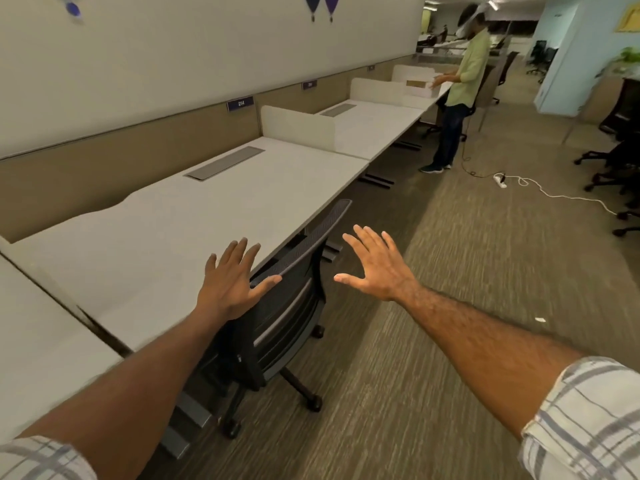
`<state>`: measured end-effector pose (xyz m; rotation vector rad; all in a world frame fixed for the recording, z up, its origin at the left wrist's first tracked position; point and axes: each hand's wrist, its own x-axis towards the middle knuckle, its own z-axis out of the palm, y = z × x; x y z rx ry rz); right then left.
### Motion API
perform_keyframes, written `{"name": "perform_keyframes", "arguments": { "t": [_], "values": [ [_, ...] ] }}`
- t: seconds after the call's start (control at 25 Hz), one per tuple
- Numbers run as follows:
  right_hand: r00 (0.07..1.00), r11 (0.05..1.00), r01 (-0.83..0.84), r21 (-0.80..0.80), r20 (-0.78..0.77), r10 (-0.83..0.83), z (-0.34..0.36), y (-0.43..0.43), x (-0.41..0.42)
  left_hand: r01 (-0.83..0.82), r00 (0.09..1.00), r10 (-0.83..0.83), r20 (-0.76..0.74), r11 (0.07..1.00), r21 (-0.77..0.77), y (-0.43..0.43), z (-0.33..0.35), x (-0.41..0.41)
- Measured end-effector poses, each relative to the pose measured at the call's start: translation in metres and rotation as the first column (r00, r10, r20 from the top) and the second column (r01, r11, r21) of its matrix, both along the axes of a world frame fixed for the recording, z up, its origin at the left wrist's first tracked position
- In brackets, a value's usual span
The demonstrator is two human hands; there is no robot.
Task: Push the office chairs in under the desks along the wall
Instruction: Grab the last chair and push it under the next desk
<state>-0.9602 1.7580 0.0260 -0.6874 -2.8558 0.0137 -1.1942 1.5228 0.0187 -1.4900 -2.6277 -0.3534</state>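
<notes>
A black mesh-backed office chair point(294, 306) stands tucked against the front edge of a white desk point(173, 237) along the wall, its seat hidden under the desk top. My left hand point(232, 282) hovers with fingers spread over the top of the chair's backrest, thumb near the rim; I cannot tell if it touches. My right hand point(375, 265) is held open in the air to the right of the backrest, clear of it. Both hands hold nothing.
More white desks point(374, 126) with low dividers run along the wall. A person in a green shirt point(460, 95) stands by the far desks. A white power strip and cable point(500, 180) lie on the carpet. Dark chairs point(613, 161) stand at the right.
</notes>
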Motion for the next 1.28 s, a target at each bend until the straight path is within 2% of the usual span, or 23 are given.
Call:
{"name": "perform_keyframes", "arguments": {
  "t": [0.2, 0.32, 0.4, 0.6, 0.72, 0.84, 0.92, 1.16, 1.28],
  "values": [
    [0.997, 0.997, -0.074, -0.005, 0.017, 0.074, 0.006, 0.082, -0.031, -0.153, 0.977, 0.154, 0.145, 0.988, -0.02, 0.061, -0.006, 0.007],
    [0.988, 0.991, -0.136, 0.003, 0.074, 0.135, 0.005, 0.128, -0.069, -0.289, 0.915, 0.298, 0.272, 0.954, -0.075, 0.093, -0.018, 0.0],
    [0.977, 0.983, -0.185, -0.007, 0.107, 0.185, 0.004, 0.158, -0.098, -0.323, 0.887, 0.335, 0.318, 0.942, -0.09, 0.108, -0.033, -0.005],
    [0.937, 0.95, -0.31, -0.045, 0.152, 0.314, -0.008, 0.215, -0.169, -0.28, 0.906, 0.299, 0.301, 0.954, -0.105, 0.126, -0.055, -0.017],
    [0.891, 0.92, -0.375, -0.111, 0.23, 0.391, -0.012, 0.229, -0.203, -0.331, 0.897, 0.355, 0.264, 0.934, -0.133, 0.129, -0.05, -0.013],
    [0.784, 0.856, -0.458, -0.241, 0.345, 0.516, -0.022, 0.243, -0.23, -0.4, 0.864, 0.436, 0.253, 0.898, -0.183, 0.136, -0.044, -0.004],
    [0.717, 0.827, -0.494, -0.268, 0.413, 0.561, -0.03, 0.256, -0.243, -0.45, 0.843, 0.489, 0.225, 0.869, -0.206, 0.144, -0.042, 0.007],
    [0.728, 0.766, -0.604, -0.218, 0.24, 0.642, -0.053, 0.307, -0.249, -0.567, 0.792, 0.601, 0.106, 0.789, -0.238, 0.187, -0.031, 0.024],
    [0.679, 0.709, -0.679, -0.192, 0.204, 0.706, -0.056, 0.333, -0.247, -0.595, 0.776, 0.625, 0.082, 0.77, -0.232, 0.217, -0.028, 0.037]
  ]
}}
